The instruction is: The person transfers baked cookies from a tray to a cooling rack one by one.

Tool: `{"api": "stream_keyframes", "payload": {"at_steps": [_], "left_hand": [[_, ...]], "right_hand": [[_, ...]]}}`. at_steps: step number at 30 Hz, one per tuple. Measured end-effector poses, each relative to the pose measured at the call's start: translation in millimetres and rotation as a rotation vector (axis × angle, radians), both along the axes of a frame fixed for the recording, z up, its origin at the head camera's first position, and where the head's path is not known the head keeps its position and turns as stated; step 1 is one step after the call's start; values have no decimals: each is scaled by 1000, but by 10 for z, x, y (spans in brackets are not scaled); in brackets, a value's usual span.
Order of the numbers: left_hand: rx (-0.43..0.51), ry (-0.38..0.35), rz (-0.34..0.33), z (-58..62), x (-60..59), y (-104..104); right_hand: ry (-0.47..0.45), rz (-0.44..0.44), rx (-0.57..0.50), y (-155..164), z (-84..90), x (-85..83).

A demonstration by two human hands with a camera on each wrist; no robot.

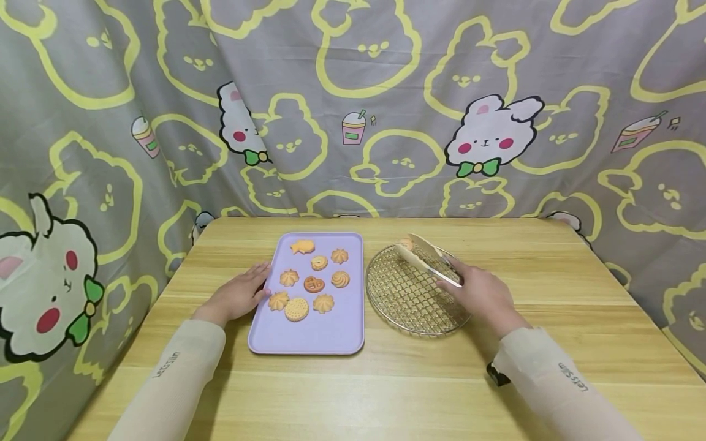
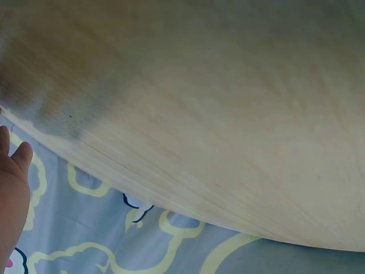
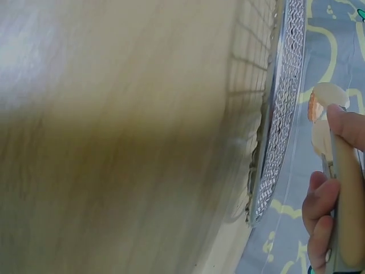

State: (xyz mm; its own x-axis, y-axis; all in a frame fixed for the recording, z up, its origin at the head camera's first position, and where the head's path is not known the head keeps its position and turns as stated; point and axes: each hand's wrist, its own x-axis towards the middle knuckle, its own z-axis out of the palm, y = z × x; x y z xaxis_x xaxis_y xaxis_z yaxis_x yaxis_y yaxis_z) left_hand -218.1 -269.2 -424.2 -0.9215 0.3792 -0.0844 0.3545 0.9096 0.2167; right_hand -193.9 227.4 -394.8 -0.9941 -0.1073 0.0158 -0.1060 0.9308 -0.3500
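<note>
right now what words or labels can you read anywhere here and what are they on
"Let's slim" on the left sleeve, running along the forearm.
"Let's slim" on the right sleeve, upside down from the head view.
The drink cups printed on the curtain carry a small label, too small to read.
No text shows on the tray, the rack, the cookies or the tongs.

A pale wooden worktop (image 1: 419,380) with lengthwise grain carries two things. A lilac tray (image 1: 336,334) lies just left of centre, at about 10 o'clock from the middle of the worktop. A round wire rack (image 1: 405,300) lies flat just beside it at 3 o'clock from the tray, a narrow strip of bare wood between them
</note>
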Motion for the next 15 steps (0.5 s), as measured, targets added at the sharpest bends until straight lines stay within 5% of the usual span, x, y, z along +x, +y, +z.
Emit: {"api": "stream_keyframes", "payload": {"at_steps": [15], "left_hand": [[-7,-15,8,-19,-10,-6]], "right_hand": [[-14,-6,27,96,-66,-15]]}}
